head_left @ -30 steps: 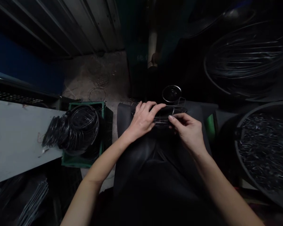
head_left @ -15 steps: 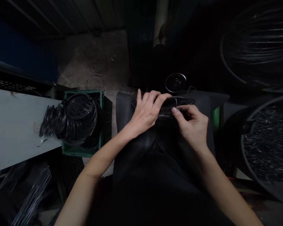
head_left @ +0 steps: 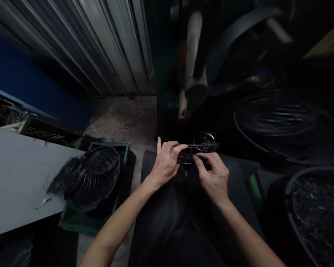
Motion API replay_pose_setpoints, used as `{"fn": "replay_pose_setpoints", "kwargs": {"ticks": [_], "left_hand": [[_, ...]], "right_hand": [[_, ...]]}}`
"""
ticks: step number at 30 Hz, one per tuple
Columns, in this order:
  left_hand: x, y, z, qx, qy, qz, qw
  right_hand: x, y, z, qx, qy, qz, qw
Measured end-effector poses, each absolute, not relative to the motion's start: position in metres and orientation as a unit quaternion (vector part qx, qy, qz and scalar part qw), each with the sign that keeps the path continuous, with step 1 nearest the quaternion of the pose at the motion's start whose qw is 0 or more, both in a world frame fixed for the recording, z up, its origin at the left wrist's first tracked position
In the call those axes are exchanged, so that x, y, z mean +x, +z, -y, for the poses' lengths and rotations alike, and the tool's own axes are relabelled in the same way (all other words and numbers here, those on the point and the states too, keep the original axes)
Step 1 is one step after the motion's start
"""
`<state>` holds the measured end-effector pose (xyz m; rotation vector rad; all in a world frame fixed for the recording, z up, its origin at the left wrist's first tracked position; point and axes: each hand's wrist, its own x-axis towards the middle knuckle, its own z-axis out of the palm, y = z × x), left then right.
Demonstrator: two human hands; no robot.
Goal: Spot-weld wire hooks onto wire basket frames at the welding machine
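A small dark wire frame (head_left: pixel 203 147) is held between my two hands, above the dark cloth over my lap. My left hand (head_left: pixel 167 161) grips its left end, with the fingers over the top and one finger pointing up. The thumb and forefinger of my right hand (head_left: pixel 213 172) pinch the frame's near side, right of its middle. Just beyond the frame, partly behind its wires, shows a shiny round metal ring (head_left: pixel 204 138). Its exact link to the frame is unclear.
At the left, coiled black wire rings (head_left: pixel 100 167) lie over a green crate (head_left: pixel 80 220) and a pale tabletop (head_left: pixel 22 174). A tub (head_left: pixel 292 207) of small metal pieces stands at the right. Beyond my hands are a machine with a pale cylinder (head_left: pixel 193 55) and a corrugated wall (head_left: pixel 108 48).
The view has tilted up, so my hands and the surroundings sit lower in it. The wire frame is now turned so that more of its grid shows. Both hands keep their hold.
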<state>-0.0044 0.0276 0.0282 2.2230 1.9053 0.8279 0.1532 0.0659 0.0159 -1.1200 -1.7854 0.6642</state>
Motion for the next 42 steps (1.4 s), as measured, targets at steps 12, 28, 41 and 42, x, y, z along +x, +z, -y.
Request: {"fn": "replay_pose_setpoints", "kwargs": {"ticks": [12,28,41,42], "left_hand": [[-0.027,0.012,-0.063,0.702,0.324,-0.634,-0.016],[-0.023,0.014,-0.06,0.652,0.353,-0.655,0.15],[-0.039,-0.019,-0.051,0.651,0.36,-0.656,0.127],[-0.036,-0.02,-0.051,0.657,0.346,-0.658,0.13]], "right_hand": [[0.122,0.012,-0.106,-0.403,0.244,0.732,0.492],[0.161,0.037,-0.119,-0.48,0.661,0.401,0.415],[0.362,-0.028,-0.116,-0.76,0.084,0.623,0.165],[0.384,-0.029,-0.106,-0.781,0.076,0.602,0.149]]}}
